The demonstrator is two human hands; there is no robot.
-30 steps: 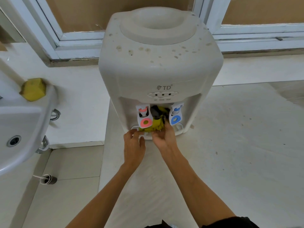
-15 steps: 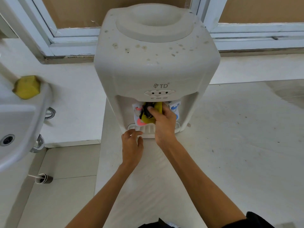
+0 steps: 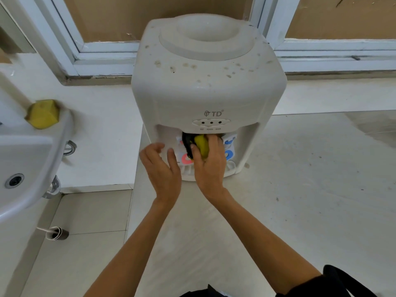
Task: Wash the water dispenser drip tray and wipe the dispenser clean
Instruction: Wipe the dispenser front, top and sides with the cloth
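Observation:
A white tabletop water dispenser (image 3: 205, 88) with brown spots on its top stands on a pale counter. My right hand (image 3: 209, 166) grips a yellow and black cloth (image 3: 200, 146) inside the tap recess, between the red tap (image 3: 186, 159) and the blue tap (image 3: 228, 153). My left hand (image 3: 161, 166) hovers with fingers spread at the recess's left edge, holding nothing. The white drip tray (image 3: 229, 168) sits at the dispenser's foot, mostly hidden behind both hands.
A white sink (image 3: 27, 159) hangs at the left with a yellow sponge (image 3: 42, 113) on its rim. Window frames (image 3: 102, 50) run behind the dispenser. A small brown roll (image 3: 56, 233) lies on the tiled floor below the sink.
My right hand lifted the cloth from the drip tray up into the tap recess. My left hand left the tray's front and rose to the recess's left side, fingers spread.

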